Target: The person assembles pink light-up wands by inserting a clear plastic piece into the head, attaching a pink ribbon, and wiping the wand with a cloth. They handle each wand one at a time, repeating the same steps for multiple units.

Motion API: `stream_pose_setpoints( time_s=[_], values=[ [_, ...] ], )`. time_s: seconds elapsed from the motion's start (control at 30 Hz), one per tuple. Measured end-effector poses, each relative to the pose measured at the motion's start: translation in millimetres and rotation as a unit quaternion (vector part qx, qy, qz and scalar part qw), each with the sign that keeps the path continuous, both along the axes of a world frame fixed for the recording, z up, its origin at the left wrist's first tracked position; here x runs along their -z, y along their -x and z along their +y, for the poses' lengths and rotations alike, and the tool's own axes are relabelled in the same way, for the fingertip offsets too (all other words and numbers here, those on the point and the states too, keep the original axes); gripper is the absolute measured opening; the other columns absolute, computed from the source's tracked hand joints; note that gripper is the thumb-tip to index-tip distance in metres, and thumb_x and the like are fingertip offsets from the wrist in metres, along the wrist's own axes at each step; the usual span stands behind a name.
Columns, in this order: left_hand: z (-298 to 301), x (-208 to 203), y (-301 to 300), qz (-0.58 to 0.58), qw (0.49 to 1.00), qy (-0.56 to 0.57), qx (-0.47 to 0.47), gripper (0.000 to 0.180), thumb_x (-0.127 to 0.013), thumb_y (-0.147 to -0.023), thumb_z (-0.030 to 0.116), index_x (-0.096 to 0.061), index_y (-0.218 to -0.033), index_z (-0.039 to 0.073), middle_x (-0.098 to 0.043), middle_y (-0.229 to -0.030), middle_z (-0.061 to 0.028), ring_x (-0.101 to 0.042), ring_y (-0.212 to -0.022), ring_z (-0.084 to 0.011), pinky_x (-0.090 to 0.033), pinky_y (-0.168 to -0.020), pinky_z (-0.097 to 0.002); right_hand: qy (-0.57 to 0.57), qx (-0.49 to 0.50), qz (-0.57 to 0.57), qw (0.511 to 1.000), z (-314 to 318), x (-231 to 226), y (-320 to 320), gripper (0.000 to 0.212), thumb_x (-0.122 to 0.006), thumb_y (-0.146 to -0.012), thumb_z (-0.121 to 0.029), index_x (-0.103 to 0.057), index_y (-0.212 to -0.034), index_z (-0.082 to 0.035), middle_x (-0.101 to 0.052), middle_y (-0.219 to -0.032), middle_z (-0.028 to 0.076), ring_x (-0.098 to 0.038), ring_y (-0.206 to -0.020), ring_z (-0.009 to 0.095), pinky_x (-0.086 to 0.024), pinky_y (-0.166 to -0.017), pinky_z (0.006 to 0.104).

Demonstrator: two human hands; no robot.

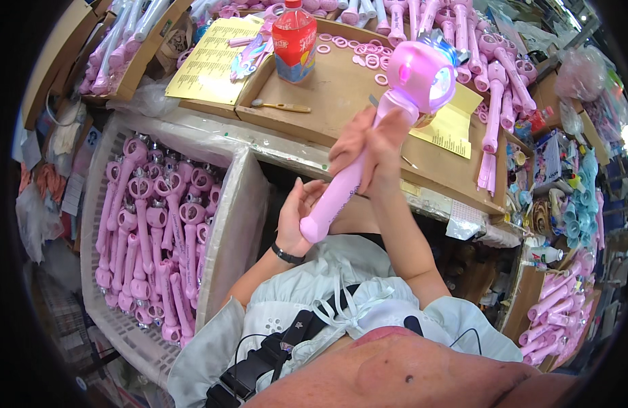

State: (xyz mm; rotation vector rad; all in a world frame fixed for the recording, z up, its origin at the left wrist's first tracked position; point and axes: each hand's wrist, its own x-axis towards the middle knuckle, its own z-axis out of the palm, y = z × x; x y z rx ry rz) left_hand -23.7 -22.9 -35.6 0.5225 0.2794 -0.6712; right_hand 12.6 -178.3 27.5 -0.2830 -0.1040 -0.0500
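Observation:
A pink toy wand (336,198) slants up and to the right in front of my body. Its round, hollow head (404,66) glows white and blue on the right side. My right hand (383,151) is wrapped around the upper handle, just below the head, and looks slightly blurred. Lower down, my left hand (293,214) cups the rounded end of the handle, its fingers partly hidden behind the wand.
To the left, a white plastic basket (91,224) is packed with similar pink wands. A cardboard tray (341,112) on the table bears pink rings, a toothbrush (281,106) and a red-capped bottle (293,44). Yellow printed sheets (208,61) lie nearby; more wands (494,88) are piled at back right.

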Motion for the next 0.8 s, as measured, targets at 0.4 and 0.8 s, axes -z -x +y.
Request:
stream_pose_setpoints(
  time_s=[0.4,0.8],
  values=[
    [0.6,-24.7,-41.9,-0.360,0.920,-0.092,-0.127,0.060,-0.044,-0.092,0.051,-0.039,-0.128,0.003,-0.050,-0.120,-0.0092,-0.052,-0.108,-0.0167,-0.042,-0.092,-0.0304,0.391,-0.198,0.039,0.898,24.5,42.8,70.2,0.026,-0.064,-0.075,0.002,-0.049,-0.096,0.000,-0.055,-0.077,0.006,-0.055,-0.064,0.013,-0.044,-0.056,0.0279],
    [25.9,-55.9,-81.7,-0.277,0.913,-0.079,-0.288,0.074,-0.050,-0.081,0.066,-0.046,-0.119,0.002,-0.058,-0.098,-0.0079,-0.058,-0.075,-0.0166,-0.048,-0.066,-0.0280,0.560,-0.128,0.107,0.812,6.2,76.7,98.5,0.055,-0.072,-0.067,-0.015,-0.049,-0.115,-0.004,-0.061,-0.095,0.014,-0.061,-0.084,0.018,-0.049,-0.074,0.0284]
  ],
)
